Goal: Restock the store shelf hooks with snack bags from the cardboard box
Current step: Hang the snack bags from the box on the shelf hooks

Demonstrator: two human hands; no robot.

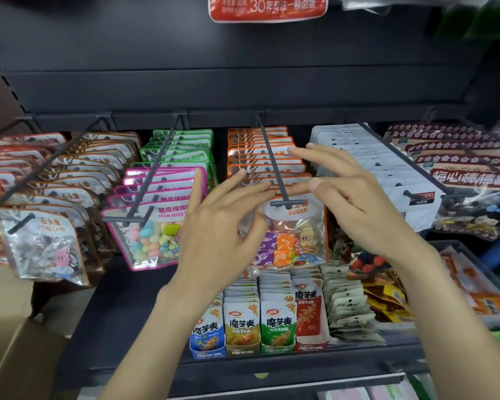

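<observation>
An orange-edged candy bag [299, 243] marked SUGAR hangs at the front of a dark hook [272, 166], with several like bags [260, 142] stacked behind it. My left hand [223, 217] reaches in from the left: its straight fingers lie along the bag's top edge and its thumb touches the clear front. My right hand [355, 197] comes from the right, fingers spread straight over the bags behind, thumb tip near the hook. A corner of the cardboard box [15, 350] shows at the lower left; its contents are hidden.
Neighbouring hooks carry pink-edged bags [150, 235], green-edged bags [185, 140], brown candy bags [44, 243], white bags [387, 180] and dark plum-candy bags [471, 180]. On the shelf [122, 327] below stand small snack packets [260, 321] in display cartons.
</observation>
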